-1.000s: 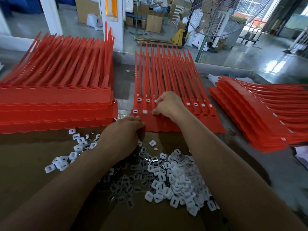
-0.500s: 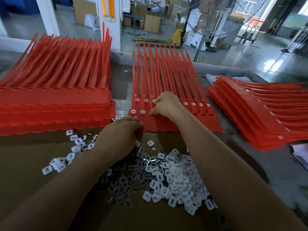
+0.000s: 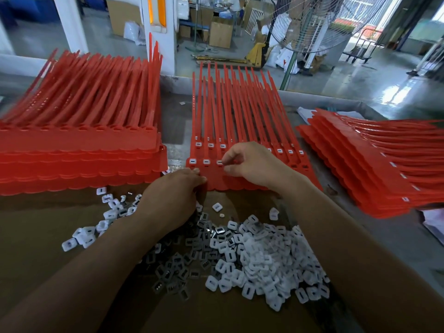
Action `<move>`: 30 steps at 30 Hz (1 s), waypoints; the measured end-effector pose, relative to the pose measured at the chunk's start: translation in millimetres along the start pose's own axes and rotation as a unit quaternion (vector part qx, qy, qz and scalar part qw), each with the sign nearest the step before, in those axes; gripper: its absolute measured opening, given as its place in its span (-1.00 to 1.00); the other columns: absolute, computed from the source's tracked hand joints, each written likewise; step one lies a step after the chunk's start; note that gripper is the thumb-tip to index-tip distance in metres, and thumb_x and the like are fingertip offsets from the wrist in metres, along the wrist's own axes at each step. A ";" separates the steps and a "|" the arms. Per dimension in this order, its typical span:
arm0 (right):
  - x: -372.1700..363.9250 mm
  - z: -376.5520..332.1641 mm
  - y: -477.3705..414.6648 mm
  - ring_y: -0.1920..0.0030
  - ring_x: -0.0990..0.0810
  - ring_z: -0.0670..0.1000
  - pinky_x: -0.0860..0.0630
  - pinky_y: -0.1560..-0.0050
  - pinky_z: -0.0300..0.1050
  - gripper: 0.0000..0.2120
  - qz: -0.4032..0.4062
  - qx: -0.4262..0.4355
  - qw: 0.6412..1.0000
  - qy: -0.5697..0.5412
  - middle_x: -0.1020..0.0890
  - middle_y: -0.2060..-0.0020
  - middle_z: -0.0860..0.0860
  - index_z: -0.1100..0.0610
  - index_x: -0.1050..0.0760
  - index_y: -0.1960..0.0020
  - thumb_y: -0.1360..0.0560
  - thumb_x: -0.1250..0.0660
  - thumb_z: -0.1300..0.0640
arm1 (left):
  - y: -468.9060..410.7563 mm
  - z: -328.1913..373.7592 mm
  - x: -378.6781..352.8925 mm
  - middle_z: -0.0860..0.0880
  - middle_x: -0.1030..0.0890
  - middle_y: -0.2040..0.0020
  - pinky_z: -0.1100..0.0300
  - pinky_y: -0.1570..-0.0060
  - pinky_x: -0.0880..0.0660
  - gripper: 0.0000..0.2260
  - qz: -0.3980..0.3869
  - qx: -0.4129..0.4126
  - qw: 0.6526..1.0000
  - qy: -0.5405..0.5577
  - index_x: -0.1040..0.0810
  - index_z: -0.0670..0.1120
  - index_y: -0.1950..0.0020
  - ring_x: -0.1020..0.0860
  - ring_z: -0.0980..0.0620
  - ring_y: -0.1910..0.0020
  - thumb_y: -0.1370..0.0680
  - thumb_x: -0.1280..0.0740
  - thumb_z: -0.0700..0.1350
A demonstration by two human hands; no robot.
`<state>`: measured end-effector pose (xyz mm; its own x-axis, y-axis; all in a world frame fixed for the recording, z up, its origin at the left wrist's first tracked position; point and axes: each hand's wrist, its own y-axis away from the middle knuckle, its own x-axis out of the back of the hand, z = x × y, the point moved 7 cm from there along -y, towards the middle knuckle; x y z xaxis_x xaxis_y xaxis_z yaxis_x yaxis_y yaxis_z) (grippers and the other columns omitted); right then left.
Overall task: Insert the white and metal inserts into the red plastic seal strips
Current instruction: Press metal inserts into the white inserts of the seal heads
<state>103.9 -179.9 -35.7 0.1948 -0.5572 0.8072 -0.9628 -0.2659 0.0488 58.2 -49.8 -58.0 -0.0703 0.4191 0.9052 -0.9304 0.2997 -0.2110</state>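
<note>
the right hand (image 3: pixel 249 164), fingers curled, pinched a white insert (image 3: pixel 219 162) into the seal strip (image 3: pixel 228 183); it needed pressing square and flush. the left hand (image 3: pixel 175 195) curled nearby, contents hidden.

Left stack (image 3: pixel 79 150), centre stack (image 3: pixel 240 111), right stack (image 3: pixel 372 164) fence the far side, gaps between, insert pile (image 3: pixel 252 255) nearside

Red seal strips (image 3: pixel 240 111); white, perhaps silvery-grey inserts (image 3: pixel 262 255).

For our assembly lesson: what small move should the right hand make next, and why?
Probably press another insert in, just right of the third: the front seal strip holds three white inserts, the right hand is poised there, the left hand rests at the strip's edge.
</note>
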 end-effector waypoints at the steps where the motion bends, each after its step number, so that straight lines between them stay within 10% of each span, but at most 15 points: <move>1: 1.0 -1.0 5.6 0.02 -0.54 -0.08 -0.44 -0.05 -0.19 -0.87 -0.006 0.011 1.000 0.005 -0.54 0.14 -0.11 0.09 -0.57 0.01 -0.45 -0.39 0.19 | -0.1 0.1 -0.3 0.03 -0.35 -0.39 0.23 -0.30 -0.20 -0.57 -0.001 -0.002 1.000 0.000 -0.42 0.01 -0.32 -0.27 0.10 -0.38 -0.48 -0.17 -0.28; 10: -14.0 0.4 48.1 0.21 -0.54 -0.27 -0.49 0.03 -0.27 -0.93 -0.142 0.033 0.989 0.016 -0.61 0.26 -0.20 -0.04 -0.58 0.18 -0.40 -0.43 0.13 | -3.5 -2.4 -4.6 0.07 -0.27 -0.43 0.21 -0.34 -0.15 -0.54 -0.024 0.016 1.000 -0.013 -0.36 0.04 -0.36 -0.21 0.12 -0.40 -0.49 -0.14 -0.27; 30: -18.3 -4.7 61.0 0.24 -0.60 -0.20 -0.50 0.27 -0.43 -0.95 -0.108 0.037 0.993 -0.009 -0.61 0.27 -0.19 0.04 -0.61 0.11 -0.46 -0.37 0.13 | -4.0 1.5 -3.7 0.06 -0.24 -0.45 0.21 -0.36 -0.11 -0.54 -0.041 0.023 0.999 -0.010 -0.34 0.04 -0.37 -0.17 0.11 -0.42 -0.50 -0.14 -0.27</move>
<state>40.7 -182.2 -44.8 0.3986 -0.4944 0.7725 -0.8823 -0.4367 0.1757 61.7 -53.8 -59.9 -0.0010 0.3770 0.9262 -0.9489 0.2920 -0.1199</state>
